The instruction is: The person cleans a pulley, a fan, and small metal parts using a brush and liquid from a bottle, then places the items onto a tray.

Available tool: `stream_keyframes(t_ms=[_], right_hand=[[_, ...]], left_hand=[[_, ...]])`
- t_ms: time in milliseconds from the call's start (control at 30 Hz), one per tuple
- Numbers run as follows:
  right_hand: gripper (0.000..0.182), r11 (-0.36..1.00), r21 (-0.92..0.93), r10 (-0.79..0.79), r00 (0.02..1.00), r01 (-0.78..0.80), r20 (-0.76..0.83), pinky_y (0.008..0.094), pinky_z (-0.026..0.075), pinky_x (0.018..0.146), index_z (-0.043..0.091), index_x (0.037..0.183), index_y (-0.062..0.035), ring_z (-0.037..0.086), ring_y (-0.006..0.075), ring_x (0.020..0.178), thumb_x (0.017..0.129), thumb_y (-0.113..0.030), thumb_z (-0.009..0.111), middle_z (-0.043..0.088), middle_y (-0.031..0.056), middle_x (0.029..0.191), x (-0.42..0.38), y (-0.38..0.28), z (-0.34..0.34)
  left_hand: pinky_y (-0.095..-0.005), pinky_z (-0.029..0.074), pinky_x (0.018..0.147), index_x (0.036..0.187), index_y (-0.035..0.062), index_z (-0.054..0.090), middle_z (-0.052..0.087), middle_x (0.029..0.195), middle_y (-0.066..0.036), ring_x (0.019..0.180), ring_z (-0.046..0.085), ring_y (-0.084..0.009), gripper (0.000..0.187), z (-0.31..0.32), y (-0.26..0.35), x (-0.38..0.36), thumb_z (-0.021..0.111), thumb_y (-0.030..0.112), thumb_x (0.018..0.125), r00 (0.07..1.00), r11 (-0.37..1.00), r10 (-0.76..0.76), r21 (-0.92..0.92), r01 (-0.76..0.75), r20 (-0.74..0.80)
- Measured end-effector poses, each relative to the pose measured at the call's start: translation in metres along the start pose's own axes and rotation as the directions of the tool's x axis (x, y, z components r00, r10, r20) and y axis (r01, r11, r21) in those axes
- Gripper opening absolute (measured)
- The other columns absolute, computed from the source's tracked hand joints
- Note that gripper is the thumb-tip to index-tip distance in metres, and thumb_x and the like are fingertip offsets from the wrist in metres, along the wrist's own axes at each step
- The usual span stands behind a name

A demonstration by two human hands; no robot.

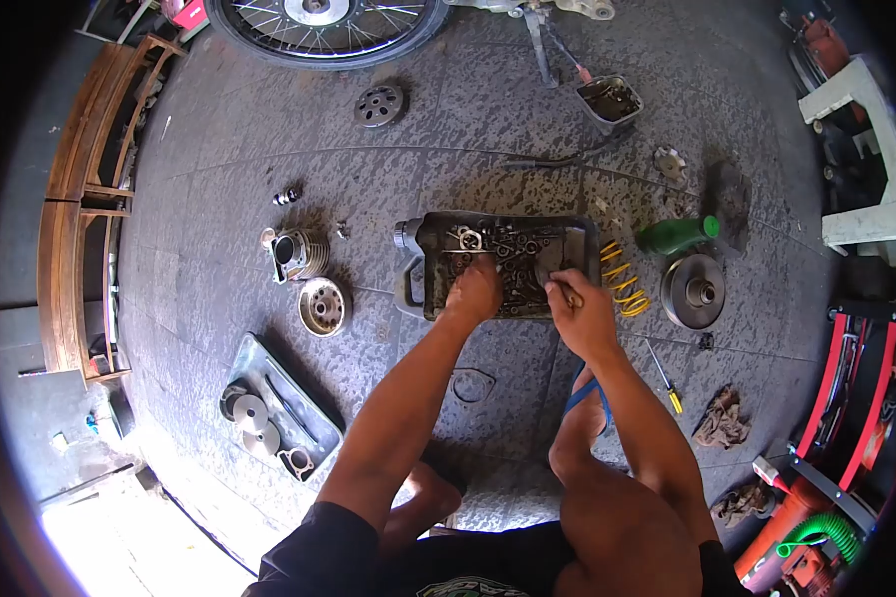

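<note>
Black plastic forms the cut-open jug (575,247) that lies on its side on the tiled floor (229,199), ahead of the person's feet, its capped neck and handle to the left. Small, oily metal parts (518,249) crowd its middle and left side. The left hand (477,290) reaches over the near rim, its fingers bent down among the parts, just short of a pale metal piece (470,239); whether they are clamped on anything, I cannot tell. The right hand (580,306) is at the near right corner of the jug with its fingers curled inward; a small thing may sit in them, but the view is too poor to be sure.

Just right of the jug stretches a yellow coil spring (624,282), with a green bottle (677,235) and a round metal pulley (694,292) beyond it. A yellow-handled screwdriver (675,401) lies nearer the person, beside a crumpled rag (724,418). To the left are a finned cylinder (304,255) and a metal drum (325,306). A thin gasket (473,386) lies between the forearms.
</note>
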State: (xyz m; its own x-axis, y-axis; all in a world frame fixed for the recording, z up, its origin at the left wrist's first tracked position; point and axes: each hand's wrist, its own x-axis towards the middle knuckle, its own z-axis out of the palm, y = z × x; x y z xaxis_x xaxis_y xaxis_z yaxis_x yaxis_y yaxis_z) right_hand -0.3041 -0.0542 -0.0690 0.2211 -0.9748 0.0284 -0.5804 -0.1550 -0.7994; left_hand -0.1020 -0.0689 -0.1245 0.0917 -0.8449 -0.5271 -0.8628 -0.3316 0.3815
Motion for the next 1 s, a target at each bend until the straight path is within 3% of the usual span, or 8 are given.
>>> stream_keyframes(t_ms=[67, 200, 300, 500, 667, 867, 933, 1000], right_hand=[[0.021, 0.803, 0.533, 0.232, 0.964, -0.267, 0.133, 0.0324, 0.053, 0.059, 0.067, 0.106, -0.0034, 0.066, 0.0149, 0.062, 0.091, -0.018, 0.068, 0.068, 0.0106, 0.072, 0.001, -0.015, -0.002], [0.02, 0.662, 0.603, 0.355, 0.894, -0.446, 0.272, 0.0311, 0.051, 0.058, 0.068, 0.105, -0.0053, 0.065, 0.0131, 0.062, 0.091, -0.019, 0.068, 0.068, 0.0095, 0.071, 0.01, 0.004, -0.002], [0.016, 0.904, 0.373, 0.262, 0.96, -0.209, -0.097, 0.0353, 0.052, 0.058, 0.069, 0.1, -0.0053, 0.068, 0.0218, 0.061, 0.091, -0.019, 0.067, 0.068, 0.0118, 0.069, 0.009, 0.015, -0.013], [0.015, 0.984, -0.048, 0.163, 0.977, -0.171, -0.138, 0.0442, 0.053, 0.066, 0.068, 0.095, -0.0054, 0.068, 0.0391, 0.076, 0.089, -0.019, 0.067, 0.07, 0.0187, 0.079, 0.005, 0.002, -0.024], [0.017, 0.966, 0.096, 0.247, 0.967, -0.24, -0.069, 0.0442, 0.054, 0.069, 0.068, 0.098, -0.0059, 0.069, 0.0388, 0.079, 0.089, -0.021, 0.067, 0.07, 0.0187, 0.081, 0.005, 0.006, -0.02], [0.016, 0.976, -0.175, 0.126, 0.991, -0.131, -0.042, 0.0385, 0.055, 0.064, 0.068, 0.101, -0.0043, 0.071, 0.0323, 0.074, 0.092, -0.017, 0.065, 0.072, 0.0158, 0.082, -0.005, 0.006, -0.021], [0.015, 0.625, 0.606, 0.475, 0.855, -0.493, 0.206, 0.0292, 0.054, 0.058, 0.068, 0.101, -0.0027, 0.069, 0.0183, 0.067, 0.095, -0.016, 0.064, 0.072, 0.0085, 0.082, -0.004, -0.002, -0.025], [0.015, 0.621, 0.598, 0.487, 0.848, -0.506, 0.211, 0.0256, 0.052, 0.056, 0.067, 0.102, -0.002, 0.066, 0.0134, 0.066, 0.095, -0.016, 0.064, 0.07, 0.006, 0.081, 0.001, 0.005, -0.025]], left_hand=[[-0.0491, 0.052, 0.093, 0.125, 0.0023, 0.052, 0.065, 0.112, -0.029, 0.104, 0.065, -0.0432, 0.044, 0.014, -0.014, 0.003, 0.059, 0.031, 0.093, 0.995, 0.993, 0.095, 0.078, -0.092, -0.032], [-0.0497, 0.053, 0.089, 0.12, 0.004, 0.058, 0.067, 0.109, -0.028, 0.1, 0.067, -0.0445, 0.037, -0.012, -0.012, -0.005, 0.054, 0.034, 0.098, 0.966, 0.965, 0.252, 0.055, -0.255, 0.063], [-0.0488, 0.053, 0.088, 0.106, 0.0054, 0.065, 0.066, 0.112, -0.024, 0.105, 0.065, -0.0422, 0.031, -0.036, 0.0, -0.013, 0.052, 0.033, 0.1, 0.995, 0.98, 0.091, 0.173, -0.096, 0.038], [-0.0441, 0.051, 0.092, 0.098, 0.011, 0.07, 0.063, 0.108, -0.015, 0.109, 0.061, -0.034, 0.02, -0.02, 0.023, -0.026, 0.06, 0.027, 0.092, 0.88, 0.911, 0.322, 0.368, -0.187, -0.35], [-0.0444, 0.05, 0.095, 0.106, 0.0124, 0.07, 0.062, 0.114, -0.014, 0.111, 0.061, -0.0343, 0.023, 0.006, 0.043, -0.014, 0.065, 0.022, 0.087, 0.901, 0.896, 0.409, 0.253, -0.365, -0.146], [-0.0439, 0.049, 0.1, 0.112, 0.009, 0.068, 0.063, 0.12, -0.016, 0.115, 0.06, -0.0343, 0.03, 0.001, 0.037, 0.002, 0.068, 0.021, 0.085, 0.918, 0.893, 0.397, 0.226, -0.389, 0.01], [-0.0433, 0.049, 0.101, 0.112, 0.0075, 0.068, 0.063, 0.122, -0.017, 0.116, 0.06, -0.0341, 0.03, 0.003, 0.032, 0.004, 0.068, 0.02, 0.085, 0.913, 0.89, 0.406, 0.213, -0.403, 0.031], [-0.0446, 0.049, 0.098, 0.106, 0.0033, 0.068, 0.066, 0.116, -0.019, 0.111, 0.062, -0.0348, 0.025, 0.007, 0.027, 0.001, 0.067, 0.017, 0.084, 0.897, 0.904, 0.423, 0.118, -0.41, -0.13]])
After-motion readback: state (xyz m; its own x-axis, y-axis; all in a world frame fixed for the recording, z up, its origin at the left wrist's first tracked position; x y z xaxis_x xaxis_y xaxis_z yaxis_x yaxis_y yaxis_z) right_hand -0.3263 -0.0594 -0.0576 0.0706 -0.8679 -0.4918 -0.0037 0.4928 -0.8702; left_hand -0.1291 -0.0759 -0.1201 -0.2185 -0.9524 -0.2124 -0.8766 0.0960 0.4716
